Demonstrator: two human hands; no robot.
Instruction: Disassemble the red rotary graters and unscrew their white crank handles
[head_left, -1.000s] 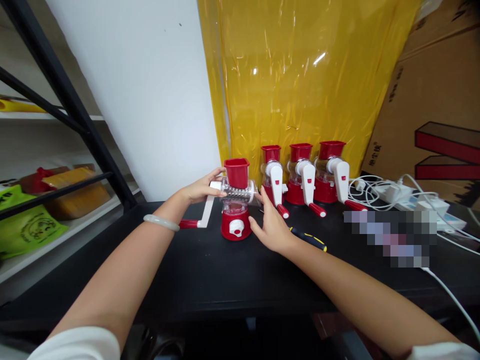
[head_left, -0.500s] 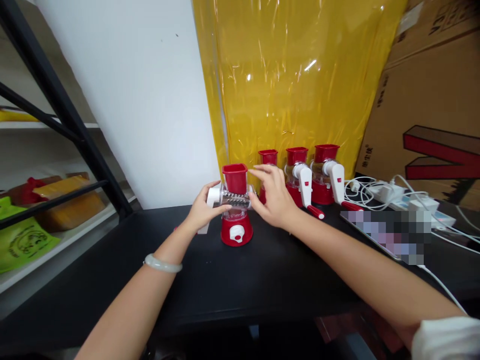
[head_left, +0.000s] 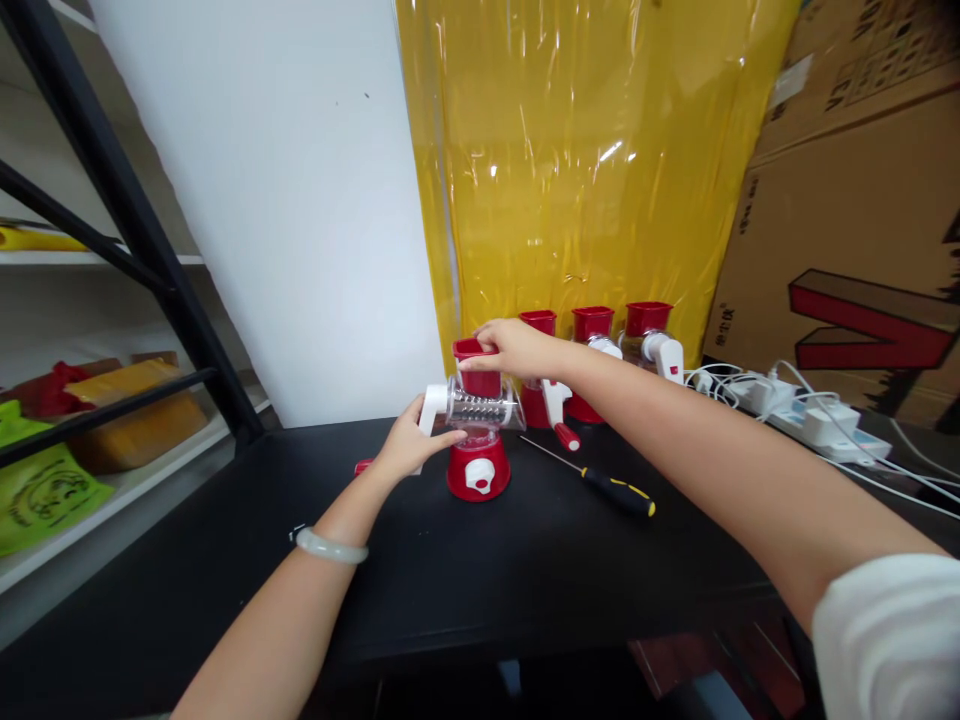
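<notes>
A rotary grater (head_left: 487, 408) stands upright on the black table, with a red hopper (head_left: 481, 384), a clear housing around a metal drum, and a red base (head_left: 478, 470). Its white crank handle is on the left side. My left hand (head_left: 409, 437) is closed round the crank side, thumb in front of the clear housing and the other fingers mostly hidden behind. From above right, my right hand (head_left: 517, 347) grips the hopper's rim, thumb on the front wall and fingertips over the top edge.
More red graters (head_left: 592, 322) stand behind my right arm, partly covered by it. A black-and-yellow screwdriver (head_left: 616, 490) lies on the table (head_left: 450, 580) right of the base. Power strip and white cables (head_left: 829, 425) lie farther right. A black-framed shelf (head_left: 135, 180) borders the left.
My right hand has moved from beside the housing up onto the hopper. The crank handle and the screwdriver now show; my right arm covers where a device lay.
</notes>
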